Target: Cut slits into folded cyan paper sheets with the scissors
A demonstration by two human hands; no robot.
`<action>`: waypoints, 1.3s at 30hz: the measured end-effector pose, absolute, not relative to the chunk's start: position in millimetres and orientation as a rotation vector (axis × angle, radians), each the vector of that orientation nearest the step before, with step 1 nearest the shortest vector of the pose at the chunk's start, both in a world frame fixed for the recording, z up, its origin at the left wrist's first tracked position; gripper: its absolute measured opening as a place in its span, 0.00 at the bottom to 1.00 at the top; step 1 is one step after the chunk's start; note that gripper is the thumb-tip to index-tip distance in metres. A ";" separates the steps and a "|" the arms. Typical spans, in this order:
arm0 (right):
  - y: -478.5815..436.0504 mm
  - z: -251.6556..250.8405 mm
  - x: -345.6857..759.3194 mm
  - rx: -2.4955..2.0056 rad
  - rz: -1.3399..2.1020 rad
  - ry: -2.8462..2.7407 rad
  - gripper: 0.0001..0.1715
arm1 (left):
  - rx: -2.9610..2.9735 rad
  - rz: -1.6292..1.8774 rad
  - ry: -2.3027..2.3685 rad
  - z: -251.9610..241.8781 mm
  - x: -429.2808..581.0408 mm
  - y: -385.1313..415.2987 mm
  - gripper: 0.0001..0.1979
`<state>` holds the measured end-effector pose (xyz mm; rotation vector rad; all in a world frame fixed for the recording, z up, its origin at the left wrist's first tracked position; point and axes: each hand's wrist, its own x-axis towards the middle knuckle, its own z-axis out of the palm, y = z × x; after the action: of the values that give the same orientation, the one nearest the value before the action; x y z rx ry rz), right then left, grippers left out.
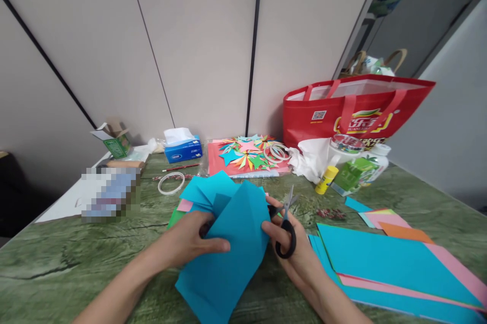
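Observation:
My left hand (190, 243) pinches a folded sheet of blue paper (228, 253) from its left side, thumb on top, and holds it up over the green table. My right hand (292, 250) grips black-handled scissors (286, 227) at the sheet's right edge, blades pointing up and away. More blue pieces (207, 189) and small pink and green scraps lie just behind the held sheet.
A stack of blue, pink and orange sheets (388, 258) lies at the right. Further back are paper stars on a red sheet (247, 154), tape rings (171, 183), a yellow glue stick (326, 179), a tissue box (183, 149), a red bag (353, 111) and white papers (76, 197) at left.

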<state>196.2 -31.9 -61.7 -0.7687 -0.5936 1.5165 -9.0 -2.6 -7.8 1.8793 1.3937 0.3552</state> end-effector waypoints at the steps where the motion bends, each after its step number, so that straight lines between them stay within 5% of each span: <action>1: -31.0 -61.4 197.1 -0.761 1.519 -0.585 0.27 | 1.911 0.345 1.438 -5.4 -8.4 -1.4 0.19; 6: -27.3 -63.5 201.1 -0.699 1.558 -0.529 0.26 | 1.906 0.480 1.534 -6.0 -7.9 0.6 0.36; 12: -26.5 -67.6 200.7 -0.680 1.513 -0.569 0.24 | 1.775 0.568 1.358 -13.9 -0.6 1.4 0.14; 18: -30.4 -78.2 190.2 -0.892 1.393 -0.873 0.25 | 1.271 1.255 1.147 -12.9 7.8 1.9 0.21; 23: -36.5 -79.7 182.3 -1.007 1.397 -1.008 0.32 | 1.128 1.342 1.029 -23.0 18.7 -2.6 0.24; 28: -32.8 -68.4 191.5 -1.142 1.240 -0.975 0.27 | 1.344 1.061 1.264 -36.2 19.7 -5.8 0.31; 35: -5.2 -68.4 237.3 -1.314 0.728 -0.965 0.20 | 2.505 0.247 1.128 -51.3 15.1 0.1 0.43; 39: 8.7 -84.6 258.1 -1.350 0.691 -1.001 0.21 | 2.645 -0.211 1.193 -55.7 19.4 5.7 0.45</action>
<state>258.1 8.7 -84.6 -1.3505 -1.0007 0.6910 19.4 5.7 -55.7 2.6447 1.1934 -0.2106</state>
